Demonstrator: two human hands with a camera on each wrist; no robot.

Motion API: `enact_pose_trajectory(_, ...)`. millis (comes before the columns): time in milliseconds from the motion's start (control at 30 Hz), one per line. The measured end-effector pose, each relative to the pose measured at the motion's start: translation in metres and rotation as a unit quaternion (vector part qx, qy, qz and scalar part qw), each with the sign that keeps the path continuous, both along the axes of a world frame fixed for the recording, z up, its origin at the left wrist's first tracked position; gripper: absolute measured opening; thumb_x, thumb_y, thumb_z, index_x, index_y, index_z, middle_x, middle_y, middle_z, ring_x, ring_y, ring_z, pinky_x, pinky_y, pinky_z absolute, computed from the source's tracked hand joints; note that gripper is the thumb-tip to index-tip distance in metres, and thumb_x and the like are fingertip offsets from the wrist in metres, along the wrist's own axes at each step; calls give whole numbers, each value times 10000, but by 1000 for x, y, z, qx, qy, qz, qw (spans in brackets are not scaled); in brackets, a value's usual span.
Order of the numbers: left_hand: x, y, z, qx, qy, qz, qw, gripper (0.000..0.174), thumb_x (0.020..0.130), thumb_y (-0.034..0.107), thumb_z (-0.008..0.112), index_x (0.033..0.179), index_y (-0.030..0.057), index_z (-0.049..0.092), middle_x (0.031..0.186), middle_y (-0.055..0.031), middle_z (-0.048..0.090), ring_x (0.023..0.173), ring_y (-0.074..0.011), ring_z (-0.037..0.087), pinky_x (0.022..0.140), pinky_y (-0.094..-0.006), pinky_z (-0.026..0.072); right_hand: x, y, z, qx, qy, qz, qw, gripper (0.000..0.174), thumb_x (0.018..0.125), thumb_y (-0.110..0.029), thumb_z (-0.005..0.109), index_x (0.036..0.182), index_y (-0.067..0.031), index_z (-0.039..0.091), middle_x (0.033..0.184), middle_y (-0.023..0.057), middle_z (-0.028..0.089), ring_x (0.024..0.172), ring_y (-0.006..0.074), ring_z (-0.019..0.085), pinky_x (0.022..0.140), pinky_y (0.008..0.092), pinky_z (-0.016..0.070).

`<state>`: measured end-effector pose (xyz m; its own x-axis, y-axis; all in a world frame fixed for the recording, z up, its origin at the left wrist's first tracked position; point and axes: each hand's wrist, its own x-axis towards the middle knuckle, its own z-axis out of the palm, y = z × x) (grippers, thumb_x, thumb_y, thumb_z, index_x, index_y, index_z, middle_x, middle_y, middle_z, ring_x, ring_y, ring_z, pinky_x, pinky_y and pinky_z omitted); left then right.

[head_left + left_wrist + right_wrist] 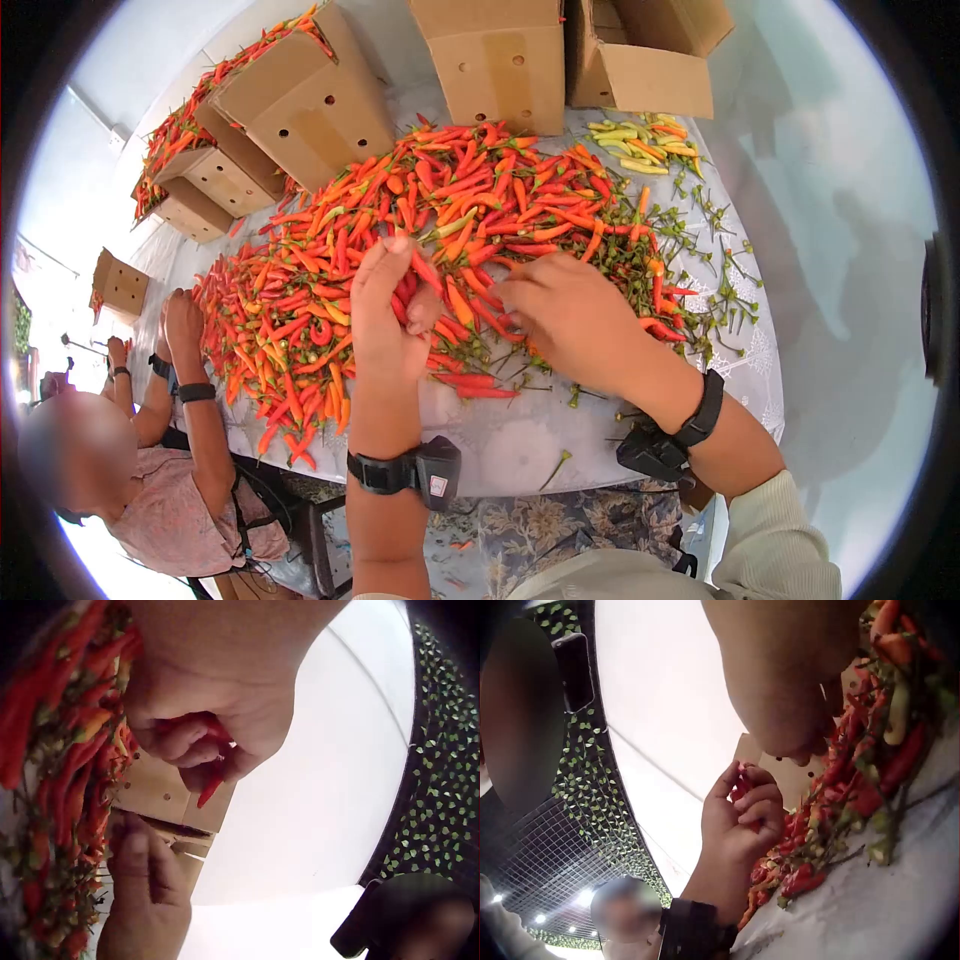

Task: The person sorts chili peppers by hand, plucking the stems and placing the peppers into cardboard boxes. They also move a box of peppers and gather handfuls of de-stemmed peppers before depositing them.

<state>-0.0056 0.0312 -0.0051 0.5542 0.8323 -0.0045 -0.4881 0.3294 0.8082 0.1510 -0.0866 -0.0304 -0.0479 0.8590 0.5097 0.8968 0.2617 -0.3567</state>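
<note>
My left hand is raised over the near side of a big pile of red and orange chillies. Its fingers curl round red chillies, whose ends stick out between them in the left wrist view. Beside it, to the right, my right hand reaches in over the pile with bent fingers, its fingertips near the chillies; whether it holds anything is hidden. In the right wrist view the left hand pinches red pieces between thumb and fingers.
Cardboard boxes stand along the far side, some full of chillies at the left. Green stems lie scattered at the right, below a small heap of yellow chillies. Another person sits at the left, hands at the pile. One loose stem lies near the table's edge.
</note>
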Motion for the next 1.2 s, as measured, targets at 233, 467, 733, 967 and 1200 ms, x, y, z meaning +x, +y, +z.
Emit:
enact_pose_trajectory(233,3,-3,-3,14,25,43,999,124,892,133,632,812,95,545,595,49,447,399,-28,331,356,-197,201,-11,-3,-7,-14,-76,-5,997,308,747,-221,695,1010,-68,650,1103,139,582,1120,303,519,931,403,422)
enact_pose_trajectory(467,-3,3,-7,36,80,35,996,95,895,149,613,835,116,546,624,34,494,414,-32,345,354,-184,221,0,-7,4,-8,-114,-147,982,144,699,-170,714,782,-73,647,912,79,561,913,264,532,775,388,432)
enact_pose_trajectory(733,2,-2,-5,85,131,29,987,92,884,119,629,845,96,549,614,37,474,409,-16,309,358,-185,208,-20,5,-8,-38,-71,-57,995,205,683,-176,728,845,-78,651,880,59,560,915,251,537,778,378,431)
enact_pose_trajectory(967,3,-6,-9,74,125,0,989,97,895,145,632,925,71,575,623,34,485,411,-11,304,363,-185,206,-10,3,-4,31,19,-100,994,120,725,-85,676,829,-56,624,821,86,568,853,272,558,732,385,451)
enact_pose_trajectory(1200,7,-14,-4,110,183,-26,977,157,887,138,647,1000,45,591,627,35,498,409,-12,317,363,-187,207,-14,1,1,153,195,-80,965,160,748,-73,684,866,-52,578,811,114,590,779,320,580,669,407,466)
